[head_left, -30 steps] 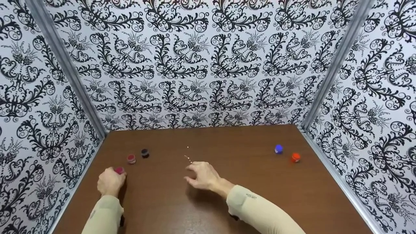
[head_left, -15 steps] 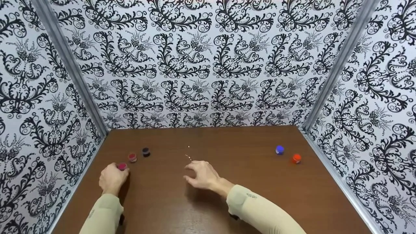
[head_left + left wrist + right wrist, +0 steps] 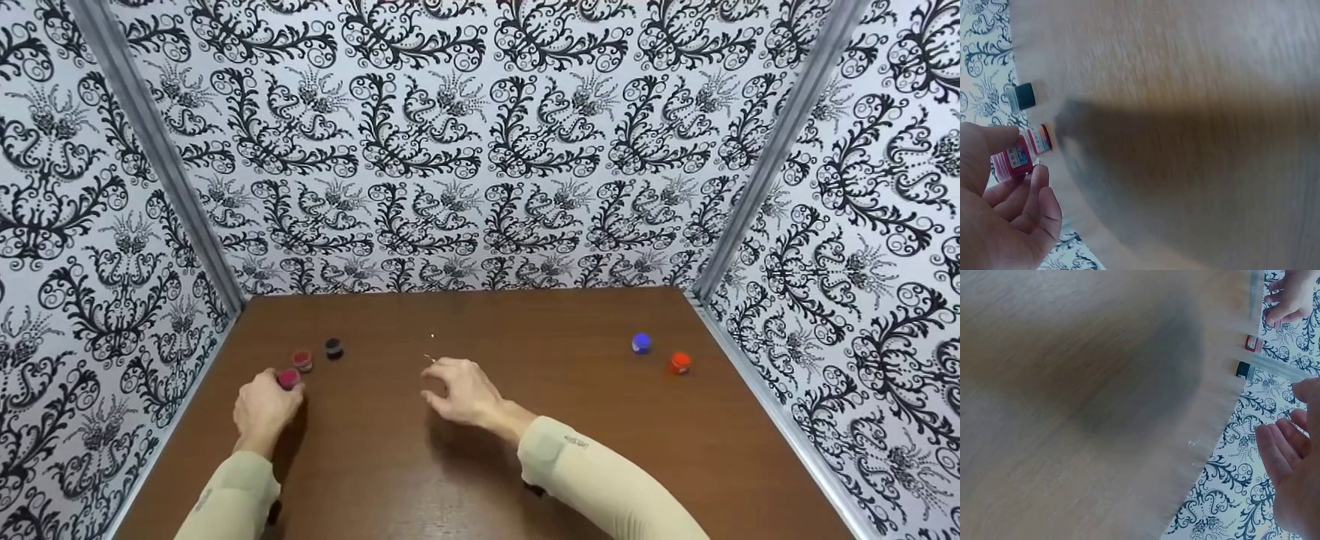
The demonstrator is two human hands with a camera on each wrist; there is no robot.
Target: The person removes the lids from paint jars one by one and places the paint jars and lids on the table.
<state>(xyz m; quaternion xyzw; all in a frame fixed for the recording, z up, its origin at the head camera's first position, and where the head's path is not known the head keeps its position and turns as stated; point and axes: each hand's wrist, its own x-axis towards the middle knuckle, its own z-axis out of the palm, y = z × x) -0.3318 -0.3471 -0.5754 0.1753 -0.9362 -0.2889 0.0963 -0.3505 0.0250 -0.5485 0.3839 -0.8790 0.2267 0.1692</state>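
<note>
My left hand [image 3: 266,409] pinches a small magenta paint jar [image 3: 1013,160] between thumb and fingers, at the left of the table. Just beyond it stands a red paint jar [image 3: 302,360], and a dark, black-looking jar [image 3: 334,348] is a little farther right. My right hand [image 3: 463,391] is over the middle of the table, fingers relaxed and thumb apart, holding nothing. Small shiny specks [image 3: 429,358] lie on the wood by its fingertips; what they are I cannot tell.
On the right side of the brown table [image 3: 540,337] stand a blue jar [image 3: 641,343] and an orange jar [image 3: 680,363]. Black-and-white patterned walls [image 3: 465,150] with metal corner posts enclose the back and sides.
My left hand has moved slightly forward and right with the magenta jar, closer to the red one. The right hand has barely shifted.
</note>
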